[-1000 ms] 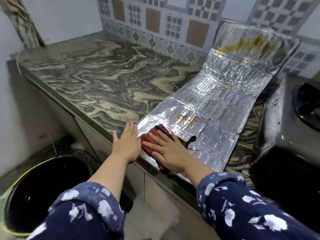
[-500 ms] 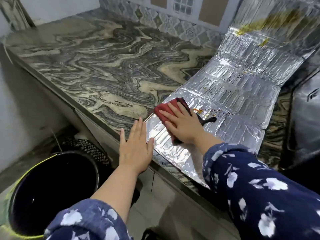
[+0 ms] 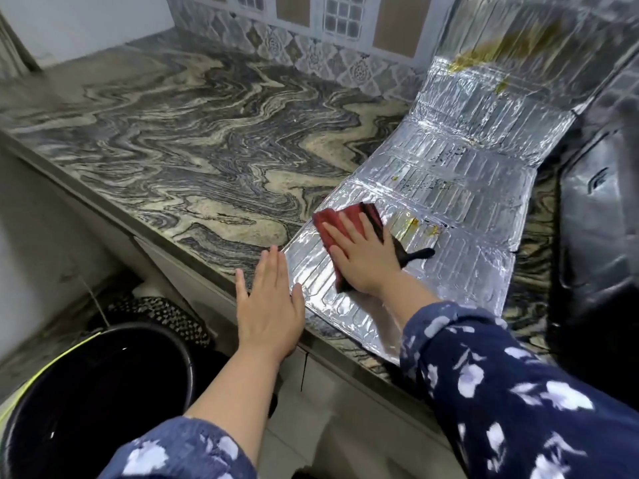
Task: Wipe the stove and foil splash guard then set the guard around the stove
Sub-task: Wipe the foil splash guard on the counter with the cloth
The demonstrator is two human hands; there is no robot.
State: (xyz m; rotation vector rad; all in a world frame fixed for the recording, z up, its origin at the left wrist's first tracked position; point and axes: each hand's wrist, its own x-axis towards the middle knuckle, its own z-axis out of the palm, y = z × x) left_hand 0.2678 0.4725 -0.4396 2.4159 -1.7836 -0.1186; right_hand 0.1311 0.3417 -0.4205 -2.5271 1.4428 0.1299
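Note:
The foil splash guard (image 3: 460, 188) lies unfolded on the marble counter (image 3: 193, 140), its far panel leaning up against the tiled wall with yellow-brown stains near the top. A red cloth (image 3: 340, 217) lies on the guard's near panel. My right hand (image 3: 363, 261) presses flat on the cloth, fingers straight. My left hand (image 3: 268, 305) rests flat at the counter's front edge, its thumb touching the foil's near left corner. Small yellow spots mark the foil just right of the cloth. The black stove (image 3: 601, 236) sits at the right edge, partly cut off.
A black bucket (image 3: 93, 402) with a yellow-green rim stands on the floor at lower left, below the counter edge. A dark woven object (image 3: 162, 312) lies behind it. The patterned tile wall (image 3: 311, 36) runs along the back of the counter.
My right hand has slid the red cloth away from me along the foil, from the near edge toward the stained fold. My left hand has stayed by the foil's near corner.

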